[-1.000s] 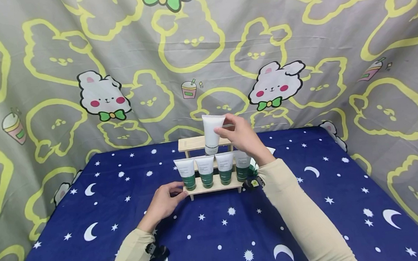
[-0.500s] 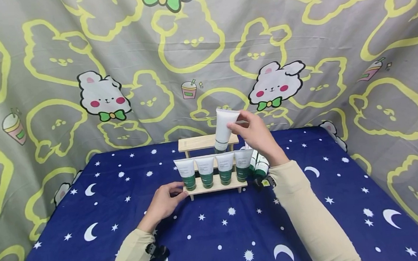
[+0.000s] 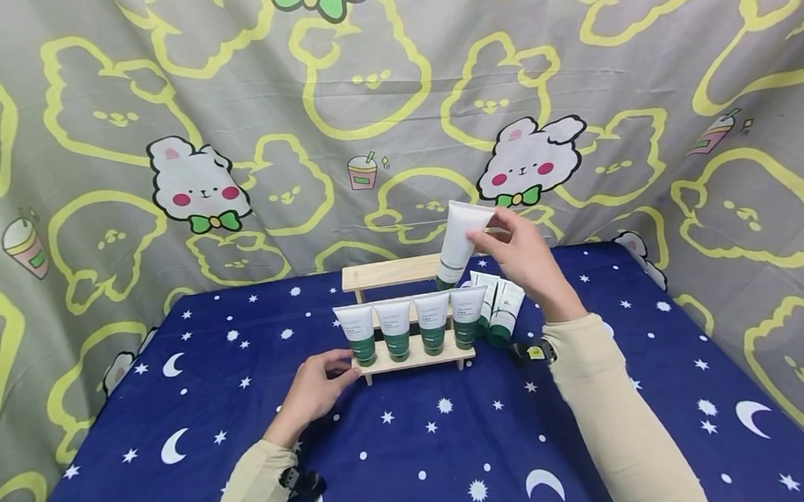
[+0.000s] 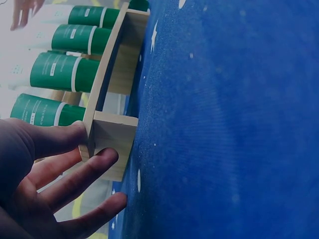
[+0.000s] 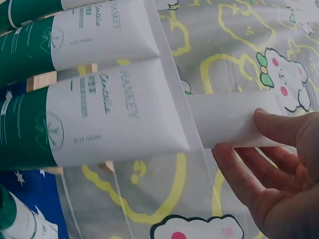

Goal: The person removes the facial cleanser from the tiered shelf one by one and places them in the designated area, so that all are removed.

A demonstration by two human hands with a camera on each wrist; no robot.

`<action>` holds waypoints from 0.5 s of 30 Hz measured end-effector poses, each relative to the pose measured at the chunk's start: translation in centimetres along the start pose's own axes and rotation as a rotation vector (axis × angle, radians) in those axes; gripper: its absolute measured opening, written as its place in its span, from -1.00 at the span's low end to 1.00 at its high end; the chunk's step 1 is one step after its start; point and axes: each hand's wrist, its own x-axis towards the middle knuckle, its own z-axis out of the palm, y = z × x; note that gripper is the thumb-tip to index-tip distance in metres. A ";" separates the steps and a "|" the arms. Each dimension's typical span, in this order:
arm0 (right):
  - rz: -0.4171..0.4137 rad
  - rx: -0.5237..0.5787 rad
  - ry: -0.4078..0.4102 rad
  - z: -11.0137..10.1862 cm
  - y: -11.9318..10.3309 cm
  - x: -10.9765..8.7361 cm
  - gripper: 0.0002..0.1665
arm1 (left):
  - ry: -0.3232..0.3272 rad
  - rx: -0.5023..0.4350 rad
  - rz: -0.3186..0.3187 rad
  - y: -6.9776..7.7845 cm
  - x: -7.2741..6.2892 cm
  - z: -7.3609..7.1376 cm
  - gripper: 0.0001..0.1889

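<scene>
My right hand (image 3: 520, 252) pinches the flat end of a white squeeze tube (image 3: 463, 234) between thumb and fingers. The tube leans, green cap end down, above the right side of a small wooden tiered rack (image 3: 389, 273). In the right wrist view this tube (image 5: 224, 119) is partly hidden behind the front ones. Several green-and-white squeeze tubes (image 3: 395, 331) stand cap down in a row on the rack's lower step. My left hand (image 3: 317, 390) holds the rack's left end; in the left wrist view its thumb lies on the wooden edge (image 4: 94, 117), with fingers around the end.
Two more green-and-white tubes (image 3: 504, 310) lean together just right of the rack. A dark blue cloth (image 3: 406, 458) with stars and moons covers the table. Behind it hangs a grey curtain (image 3: 265, 79) with cartoon prints.
My right hand has carried the white tube to the right and slightly up from over the rack's middle, tilting it more. The two tubes beside the rack have come into view. My left hand stays put.
</scene>
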 end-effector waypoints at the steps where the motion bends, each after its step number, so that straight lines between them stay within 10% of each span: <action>1: -0.001 0.002 0.008 -0.2 0.1 -0.1 -0.52 | 0.000 0.000 0.001 0.0 0.0 0.0 -0.65; 15: 0.029 -0.012 0.118 -3.0 1.2 -2.0 -0.46 | 0.001 0.007 0.000 -0.1 0.1 0.0 -0.65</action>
